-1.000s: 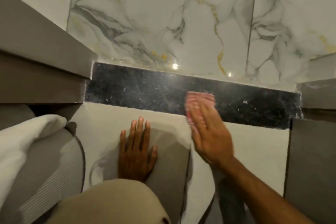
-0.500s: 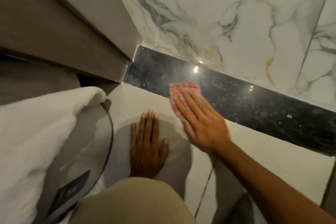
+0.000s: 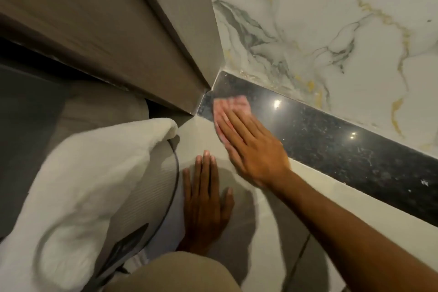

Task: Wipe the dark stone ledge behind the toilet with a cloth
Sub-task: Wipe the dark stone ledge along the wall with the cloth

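Observation:
The dark speckled stone ledge [image 3: 331, 149] runs diagonally from the upper middle to the right edge, under a marble wall. A pink cloth [image 3: 237, 104] lies flat on the ledge's left end, close to the corner. My right hand [image 3: 248, 147] presses flat on the cloth, fingers stretched over it, so most of the cloth is hidden. My left hand [image 3: 206, 201] rests flat, fingers together, on the pale tiled face below the ledge and holds nothing.
A grey-brown cabinet or panel [image 3: 142, 31] juts out at the upper left and meets the ledge's end. A white folded towel [image 3: 83, 185] lies on a ribbed grey surface [image 3: 144, 199] at lower left. The white marble wall [image 3: 331, 31] with gold veins rises behind the ledge.
My right hand has slid the pink cloth leftward along the ledge, from its middle to the left corner. The view has swung left with it. My left hand has stayed put.

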